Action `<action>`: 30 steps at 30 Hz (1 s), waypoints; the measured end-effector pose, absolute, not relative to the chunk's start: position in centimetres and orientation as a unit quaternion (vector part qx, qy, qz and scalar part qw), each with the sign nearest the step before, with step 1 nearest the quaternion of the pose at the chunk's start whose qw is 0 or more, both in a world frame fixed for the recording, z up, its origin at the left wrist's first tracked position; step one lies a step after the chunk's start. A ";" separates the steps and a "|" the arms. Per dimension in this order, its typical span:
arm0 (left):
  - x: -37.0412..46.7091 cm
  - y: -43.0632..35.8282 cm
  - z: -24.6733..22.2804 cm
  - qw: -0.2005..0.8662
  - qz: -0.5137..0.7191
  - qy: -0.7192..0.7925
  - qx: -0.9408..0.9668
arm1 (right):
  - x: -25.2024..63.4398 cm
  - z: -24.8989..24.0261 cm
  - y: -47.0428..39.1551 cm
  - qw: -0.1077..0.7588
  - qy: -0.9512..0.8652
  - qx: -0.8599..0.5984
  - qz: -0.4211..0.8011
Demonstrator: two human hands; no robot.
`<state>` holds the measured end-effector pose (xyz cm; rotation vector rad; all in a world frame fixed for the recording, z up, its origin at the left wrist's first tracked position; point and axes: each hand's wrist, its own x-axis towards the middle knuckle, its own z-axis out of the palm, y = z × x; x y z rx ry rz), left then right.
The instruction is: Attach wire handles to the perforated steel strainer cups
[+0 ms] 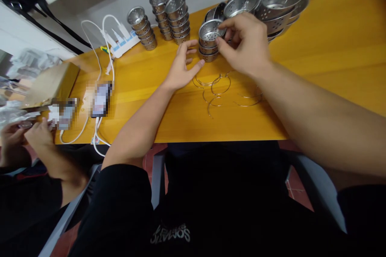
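A short stack of perforated metal cups [208, 39] stands on the table between my hands. My right hand [249, 44] is at the right side of the top cup, thumb and index finger pinching its rim; the other fingers are curled. On the left of the stack, my left hand [182, 68] is open, thumb and fingers apart, fingertips close beside the lower cups. Whether they touch the cups I cannot tell. Several thin metal wire rings [221, 85] lie loose in front of the stack, some partly behind my right forearm.
More stacked perforated cups [177, 20] stand at the back, with larger perforated metal bowls [279, 4] at back right. A white power strip [126, 44], a charging phone [101, 99] and a cardboard box [51, 84] are to the left. Another person's hands [39, 133] are at far left.
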<state>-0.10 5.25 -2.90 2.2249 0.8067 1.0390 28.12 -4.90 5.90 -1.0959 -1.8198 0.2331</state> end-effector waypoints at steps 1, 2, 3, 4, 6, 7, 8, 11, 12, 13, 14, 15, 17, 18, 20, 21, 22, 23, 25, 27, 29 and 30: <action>-0.2 5.3 -2.9 0.274 0.378 0.299 0.832 | 27.9 6.3 -5.3 0.483 -0.747 -0.446 0.098; -0.3 5.4 -2.9 0.274 0.369 0.299 0.836 | 27.6 6.6 -5.7 0.482 -0.750 -0.442 0.100; -0.4 5.5 -2.9 0.273 0.362 0.299 0.840 | 27.3 6.9 -6.1 0.478 -0.755 -0.436 0.103; -0.5 5.5 -2.8 0.271 0.358 0.300 0.842 | 27.1 7.0 -6.4 0.470 -0.763 -0.429 0.110; -0.6 5.4 -2.6 0.267 0.358 0.304 0.841 | 26.6 7.0 -6.7 0.447 -0.780 -0.418 0.134; -0.6 5.3 -2.5 0.266 0.362 0.308 0.839 | 26.5 6.8 -6.8 0.434 -0.786 -0.414 0.148; -0.7 5.1 -2.4 0.264 0.366 0.311 0.837 | 26.4 6.6 -6.9 0.422 -0.791 -0.413 0.161; -1.0 4.9 -1.9 0.258 0.374 0.313 0.834 | 26.3 5.9 -6.8 0.396 -0.798 -0.416 0.182; -1.2 5.0 -1.8 0.253 0.376 0.314 0.834 | 26.4 5.8 -6.8 0.390 -0.801 -0.416 0.184; -1.5 5.0 -1.7 0.247 0.378 0.317 0.834 | 26.5 5.7 -6.7 0.387 -0.803 -0.415 0.184; -1.8 5.2 -1.7 0.239 0.379 0.324 0.833 | 26.6 5.8 -6.7 0.387 -0.804 -0.414 0.181; -2.1 5.4 -1.7 0.231 0.380 0.335 0.831 | 26.7 5.8 -6.6 0.389 -0.805 -0.412 0.176; -2.8 6.1 -1.8 0.208 0.385 0.364 0.822 | 27.0 6.0 -6.5 0.398 -0.804 -0.410 0.167; -3.1 6.5 -1.8 0.192 0.390 0.380 0.817 | 27.1 6.0 -6.4 0.402 -0.803 -0.409 0.165; -3.7 7.6 -1.7 0.160 0.405 0.406 0.804 | 27.3 6.1 -6.4 0.406 -0.801 -0.408 0.167; -4.0 8.3 -1.5 0.150 0.411 0.412 0.799 | 27.4 6.2 -6.4 0.406 -0.800 -0.408 0.170; -4.2 9.2 -1.3 0.145 0.411 0.413 0.800 | 27.4 6.2 -6.3 0.405 -0.799 -0.408 0.173; -4.3 10.1 -0.9 0.143 0.408 0.409 0.804 | 27.4 6.2 -6.3 0.404 -0.800 -0.408 0.175; -4.5 12.4 0.2 0.127 0.401 0.403 0.813 | 27.3 6.2 -6.3 0.402 -0.803 -0.404 0.174; -4.4 15.0 1.5 0.100 0.404 0.403 0.815 | 27.1 6.2 -6.3 0.399 -0.808 -0.398 0.172; -4.2 17.7 2.7 0.086 0.404 0.415 0.810 | 27.1 6.2 -6.3 0.394 -0.810 -0.398 0.175; -4.0 19.0 3.1 0.087 0.409 0.419 0.806 | 27.1 6.2 -6.3 0.394 -0.808 -0.400 0.179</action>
